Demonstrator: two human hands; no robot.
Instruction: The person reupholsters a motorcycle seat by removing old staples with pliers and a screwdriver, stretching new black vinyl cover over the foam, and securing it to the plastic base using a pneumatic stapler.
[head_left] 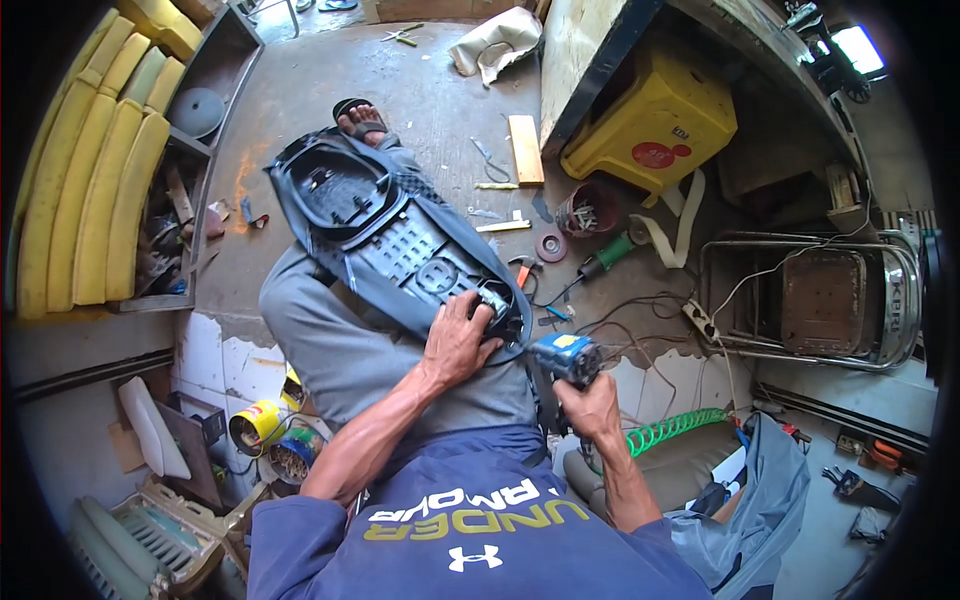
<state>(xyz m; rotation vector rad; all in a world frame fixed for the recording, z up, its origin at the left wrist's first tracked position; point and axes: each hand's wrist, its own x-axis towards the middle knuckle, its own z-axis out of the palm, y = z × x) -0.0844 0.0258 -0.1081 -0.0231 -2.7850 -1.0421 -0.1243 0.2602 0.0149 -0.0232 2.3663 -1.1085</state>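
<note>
An upside-down motorcycle seat (392, 245) lies slantwise across my lap. Its black plastic base faces up, and dark cover material is folded around the rim. At the seat's near right end, my left hand (457, 342) grips the base and cover edge with curled fingers. My right hand (590, 405) is wrapped round the handle of a blue air staple gun (563, 356). The gun's nose is beside the seat's near end; whether it touches the cover, I cannot tell. A coiled green air hose (680, 428) runs near my right forearm.
On the floor ahead lie a wooden block (525, 150), a green angle grinder (607, 255), a sanding disc (550, 247) and cables. A yellow stool (655, 125) sits under the bench at the right. Yellow foam pads (90, 190) are stacked left; open cans (256, 427) stand near my left elbow.
</note>
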